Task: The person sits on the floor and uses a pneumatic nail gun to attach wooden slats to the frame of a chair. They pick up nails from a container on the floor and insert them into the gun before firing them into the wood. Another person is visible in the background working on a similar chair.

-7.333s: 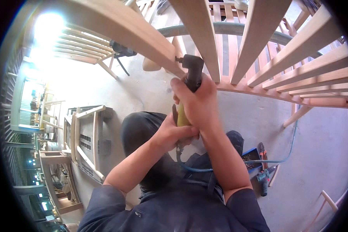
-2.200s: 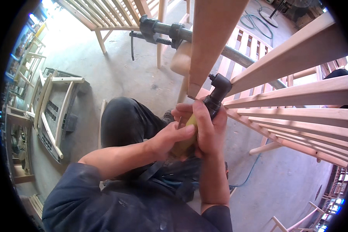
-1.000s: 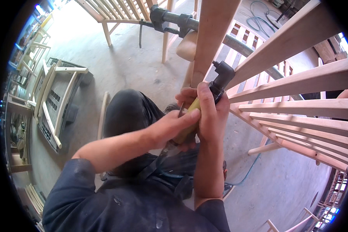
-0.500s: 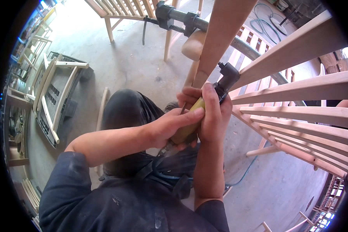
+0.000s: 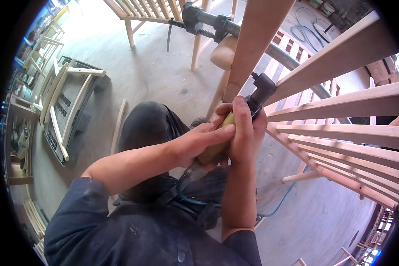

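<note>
Both my hands are wrapped round a yellow-green air tool with a black angled head [image 5: 262, 90]. My left hand [image 5: 204, 141] grips its rear body, the thumb lying along the top. Further forward, my right hand [image 5: 246, 128] clasps the body just behind the head. A blue hose [image 5: 193, 201] runs from the rear of the tool across my lap. The head lies beside the slatted wooden frame [image 5: 332, 106], close to a broad upright board [image 5: 257, 40]; whether it touches the wood I cannot tell. My fingers hide much of the tool's body.
A metal bar clamp [image 5: 217, 24] spans the frame at the top, above a rounded wooden piece [image 5: 224, 53]. To the left, curved wooden parts lie on a black pallet [image 5: 71, 111]. A wooden strip [image 5: 118, 126] rests on the concrete floor. Another slatted piece [image 5: 148, 9] stands behind.
The view has shifted slightly, so the floor things sit a little further right. Both hands keep their hold on the air tool, which has barely moved against the frame.
</note>
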Demonstrator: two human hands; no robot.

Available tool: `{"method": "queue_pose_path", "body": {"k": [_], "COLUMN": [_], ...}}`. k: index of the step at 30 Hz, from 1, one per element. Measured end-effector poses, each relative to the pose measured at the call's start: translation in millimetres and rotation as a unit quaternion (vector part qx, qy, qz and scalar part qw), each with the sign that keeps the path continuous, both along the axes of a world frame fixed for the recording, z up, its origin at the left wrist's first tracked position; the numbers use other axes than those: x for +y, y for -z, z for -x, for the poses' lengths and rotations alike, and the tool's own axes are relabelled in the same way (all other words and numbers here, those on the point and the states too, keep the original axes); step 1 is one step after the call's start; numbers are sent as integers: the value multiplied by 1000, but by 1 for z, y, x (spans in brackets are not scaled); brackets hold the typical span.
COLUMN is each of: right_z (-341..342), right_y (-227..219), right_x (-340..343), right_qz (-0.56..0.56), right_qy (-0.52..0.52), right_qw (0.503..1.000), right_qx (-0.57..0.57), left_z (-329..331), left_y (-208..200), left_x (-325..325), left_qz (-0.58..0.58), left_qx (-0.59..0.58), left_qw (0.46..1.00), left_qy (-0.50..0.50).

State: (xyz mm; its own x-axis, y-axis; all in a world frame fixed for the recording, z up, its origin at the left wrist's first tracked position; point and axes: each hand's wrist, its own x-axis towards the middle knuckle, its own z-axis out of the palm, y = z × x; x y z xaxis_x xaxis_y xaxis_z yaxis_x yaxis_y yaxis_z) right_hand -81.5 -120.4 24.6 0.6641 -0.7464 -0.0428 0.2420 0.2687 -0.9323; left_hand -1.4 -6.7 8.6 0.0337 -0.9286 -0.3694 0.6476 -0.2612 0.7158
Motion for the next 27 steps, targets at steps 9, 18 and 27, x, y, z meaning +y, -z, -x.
{"method": "queue_pose_path", "body": {"k": [9, 18, 27], "right_z": [-1, -1, -1], "right_y": [1, 2, -5], "right_x": [-2, -3, 0], "right_qz": [17, 28, -18], "right_qy": [1, 0, -12], "right_qw": [1000, 1000, 1000], "right_qx": [-13, -12, 5], "left_z": [2, -1, -4], "left_y": [2, 5, 5], "left_x": [0, -3, 6], "left_qz": [-5, 21, 15], "left_qx": [-13, -11, 18], "left_qw": [1000, 1000, 1000], "left_qy": [-7, 14, 9]}}
